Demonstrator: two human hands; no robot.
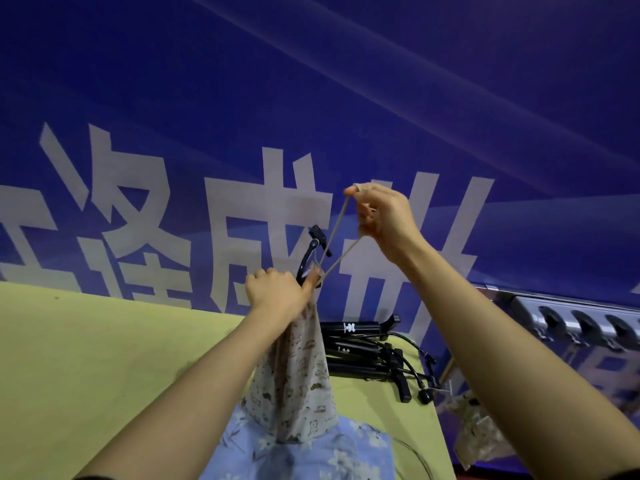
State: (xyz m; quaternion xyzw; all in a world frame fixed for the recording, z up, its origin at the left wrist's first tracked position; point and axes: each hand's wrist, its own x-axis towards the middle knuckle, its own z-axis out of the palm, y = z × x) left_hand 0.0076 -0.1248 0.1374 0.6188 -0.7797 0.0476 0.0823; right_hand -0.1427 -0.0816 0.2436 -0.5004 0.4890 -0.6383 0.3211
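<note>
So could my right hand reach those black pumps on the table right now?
Probably not yet: the right hand is up pulling the drawstring; the pumps lie unblocked behind the pouch.

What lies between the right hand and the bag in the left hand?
In the head view, two taut strands of the drawstring run from the right hand down to the bag, passing a black hose poking from its neck.

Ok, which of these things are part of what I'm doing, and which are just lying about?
In hand: printed pouch, drawstring, black pump poking out, left hand, right hand.
Lying about: pile of black pumps, blue floral cloth, yellow table.
</note>
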